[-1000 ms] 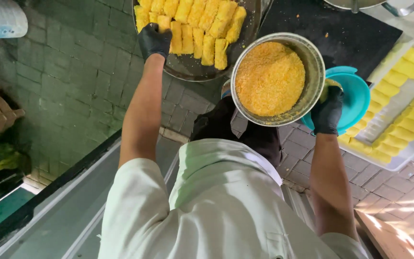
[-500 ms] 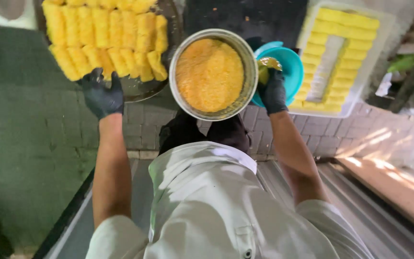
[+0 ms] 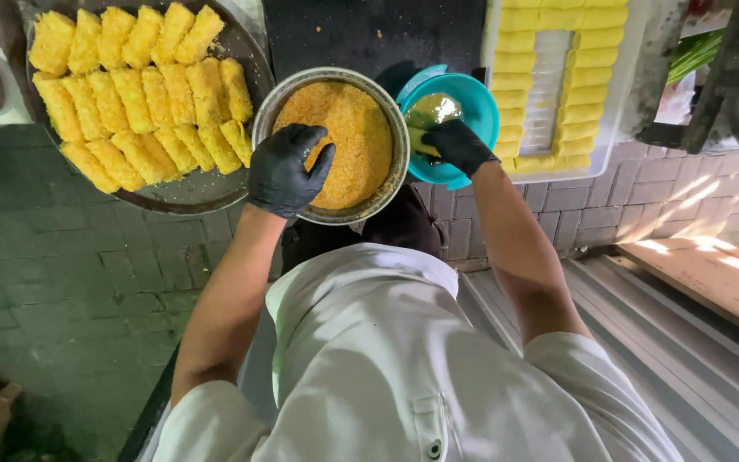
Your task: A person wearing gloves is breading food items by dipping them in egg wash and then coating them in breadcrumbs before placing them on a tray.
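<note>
Landmark: metal bowl (image 3: 391,171) of orange crumbs, centre.

- Left of the bowl: round dark tray (image 3: 190,192), rows of crumbed sticks (image 3: 143,94) lying on it. Its far edge is cut off by the frame.
- Left hand (image 3: 286,171), black glove, over the bowl's left rim. Fingers curled down onto the crumbs, thumb apart. Cannot tell whether a piece lies under the palm.
- Just right of the bowl, rims touching or nearly: teal bowl (image 3: 482,115) with a pale yellow-green liquid.
- Right hand (image 3: 455,145), black glove, in the teal bowl's near side. Fingers bent together around something yellow; the grip looks pinched, but the piece is mostly covered.
- Further right: white tray (image 3: 630,77) with plain yellow rolls (image 3: 519,85) around a bare middle.

Judgement: dip-and-coat work, wet side right, dry side left. A handover calls for lifting the wet piece across the two rims into the crumbs, then rolling it there with the dry glove.

Hard to make out: depth of the liquid; the counter, hidden by the bowls; green stalks at far right, partly blocked.
</note>
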